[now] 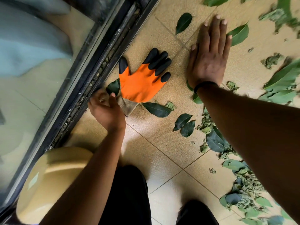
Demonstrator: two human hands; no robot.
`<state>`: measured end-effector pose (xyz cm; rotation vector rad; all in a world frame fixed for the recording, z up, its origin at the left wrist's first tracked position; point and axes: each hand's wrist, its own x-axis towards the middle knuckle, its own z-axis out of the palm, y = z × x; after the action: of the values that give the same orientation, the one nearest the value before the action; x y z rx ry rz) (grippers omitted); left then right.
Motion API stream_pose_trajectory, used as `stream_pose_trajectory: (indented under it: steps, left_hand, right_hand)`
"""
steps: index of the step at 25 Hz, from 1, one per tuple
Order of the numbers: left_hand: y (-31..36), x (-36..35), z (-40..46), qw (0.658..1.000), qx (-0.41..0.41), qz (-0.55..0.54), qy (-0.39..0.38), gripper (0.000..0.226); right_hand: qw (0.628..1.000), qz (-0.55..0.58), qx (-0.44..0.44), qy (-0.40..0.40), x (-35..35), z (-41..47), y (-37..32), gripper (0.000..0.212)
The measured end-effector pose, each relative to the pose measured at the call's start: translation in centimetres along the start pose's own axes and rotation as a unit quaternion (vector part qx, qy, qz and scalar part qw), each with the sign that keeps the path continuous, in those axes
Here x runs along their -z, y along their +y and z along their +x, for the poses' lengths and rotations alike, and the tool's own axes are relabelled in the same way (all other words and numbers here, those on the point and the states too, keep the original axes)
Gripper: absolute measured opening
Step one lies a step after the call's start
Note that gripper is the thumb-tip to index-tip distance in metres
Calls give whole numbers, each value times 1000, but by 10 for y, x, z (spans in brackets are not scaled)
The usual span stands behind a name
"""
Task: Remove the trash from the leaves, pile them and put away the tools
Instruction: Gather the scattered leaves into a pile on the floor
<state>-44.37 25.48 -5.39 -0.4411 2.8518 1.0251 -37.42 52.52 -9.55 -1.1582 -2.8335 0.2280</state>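
Green leaves (pixel 157 109) lie scattered over the tan tiled floor (pixel 164 153), thickest along the right side of the frame, where broad glossy dark-green ones mix with small crumpled, paler dried bits (pixel 243 189). A few whole leaves lie apart from the rest: one in the upper middle (pixel 183 22), a pair just below the centre (pixel 185 125), and one partly tucked under the edge of a glove.

That glove (pixel 142 83) lies flat on the floor in the middle of the frame, orange across the palm with black fingertips and a beige knit cuff at its lower end.

The left hand (pixel 106 108) sits at the glove's cuff, fingers loosely curled, with the thumb tip near the dark leaf (pixel 113 86) beside the glove; whether it actually grips the cuff or the leaf cannot be told. The right hand (pixel 210 52) is spread flat with straight fingers, palm down, right of the glove, its little finger at the edge of a long leaf (pixel 239 34). A dark band (pixel 204 84) circles its wrist.

A black sliding-door track (pixel 97 65) with debris in its groove runs diagonally along the left, glass beyond it. A rounded beige object (pixel 53 181) sits at the lower left, and dark trouser legs (pixel 129 197) show at the bottom.
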Motion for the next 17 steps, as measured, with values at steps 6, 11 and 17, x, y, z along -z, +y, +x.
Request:
stream_pose_trajectory:
  steps: [6,11,17]
  left_hand:
    - [-5,-12,5,998,0,61,-2,23]
    - [4,8,-13,1000,4,-10,-25,12]
    - [22,13,-101,957,-157,-5,-244,26]
  right_hand:
    - [1000,14,-3,-2,0,-1,1,56]
    - [1000,17,-4,-9,1,0,0,56]
    - [999,36,-3,-10,2,0,1,56]
